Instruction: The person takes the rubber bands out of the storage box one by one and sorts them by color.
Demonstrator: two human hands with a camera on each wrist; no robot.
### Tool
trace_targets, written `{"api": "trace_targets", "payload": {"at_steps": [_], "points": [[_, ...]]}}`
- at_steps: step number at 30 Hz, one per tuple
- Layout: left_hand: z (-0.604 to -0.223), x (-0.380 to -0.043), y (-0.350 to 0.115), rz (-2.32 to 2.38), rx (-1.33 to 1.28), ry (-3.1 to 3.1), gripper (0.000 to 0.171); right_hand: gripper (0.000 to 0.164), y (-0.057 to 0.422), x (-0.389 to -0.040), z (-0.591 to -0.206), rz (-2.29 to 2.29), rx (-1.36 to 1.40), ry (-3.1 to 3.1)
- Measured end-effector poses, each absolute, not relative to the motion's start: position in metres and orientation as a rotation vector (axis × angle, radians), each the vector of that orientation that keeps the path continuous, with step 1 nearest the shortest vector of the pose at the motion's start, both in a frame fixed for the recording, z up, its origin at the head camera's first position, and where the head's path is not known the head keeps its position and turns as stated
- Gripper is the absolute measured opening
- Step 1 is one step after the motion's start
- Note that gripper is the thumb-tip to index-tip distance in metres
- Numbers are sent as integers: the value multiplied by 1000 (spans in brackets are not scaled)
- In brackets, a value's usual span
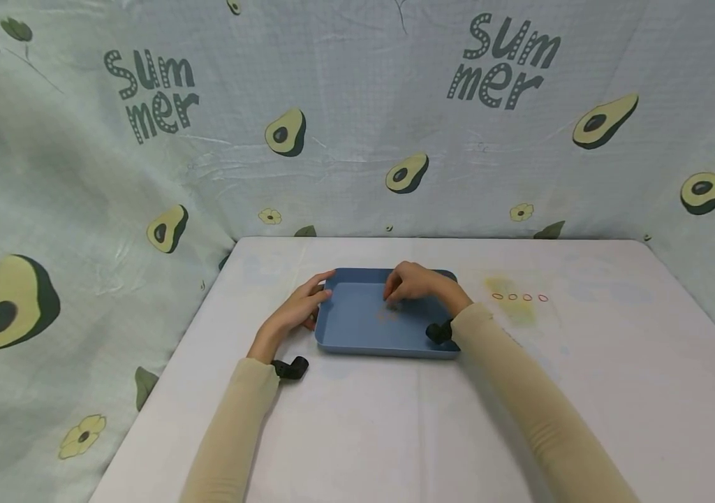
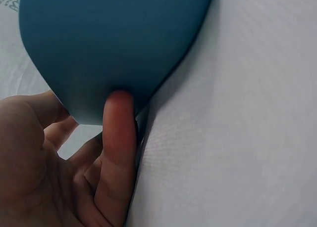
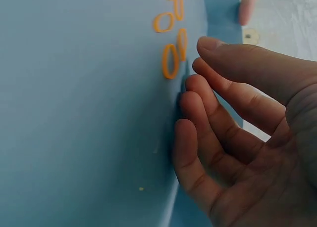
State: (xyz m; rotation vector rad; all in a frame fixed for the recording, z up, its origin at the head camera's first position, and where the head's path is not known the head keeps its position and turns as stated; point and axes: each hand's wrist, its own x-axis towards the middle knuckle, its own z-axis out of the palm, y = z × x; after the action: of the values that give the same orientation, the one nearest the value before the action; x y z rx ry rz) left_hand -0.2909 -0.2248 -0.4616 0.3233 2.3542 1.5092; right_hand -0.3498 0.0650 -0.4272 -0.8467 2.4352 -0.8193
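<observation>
At tray (image 1: 357,323), left grip (image 1: 297,307) holding it, right grip (image 1: 419,281) half-curled, hold on rings (image 3: 165,64) unclear

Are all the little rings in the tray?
No, four rings lie in a row on the table, to the right of the tray.

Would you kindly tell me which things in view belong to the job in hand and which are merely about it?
In the job, it seems: blue tray; left hand, holding its edge; right hand, over it; orange rings in it; probably the red rings beside it.

Merely about: printed backdrop; white table; black wrist cameras.
</observation>
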Motion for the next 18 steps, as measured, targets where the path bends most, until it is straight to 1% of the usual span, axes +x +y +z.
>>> {"api": "trace_targets", "payload": {"at_steps": [18], "points": [[-462,-292,-224,1526,312,2339,51,9,67,-346,-434,-860,-775,2439]]}}
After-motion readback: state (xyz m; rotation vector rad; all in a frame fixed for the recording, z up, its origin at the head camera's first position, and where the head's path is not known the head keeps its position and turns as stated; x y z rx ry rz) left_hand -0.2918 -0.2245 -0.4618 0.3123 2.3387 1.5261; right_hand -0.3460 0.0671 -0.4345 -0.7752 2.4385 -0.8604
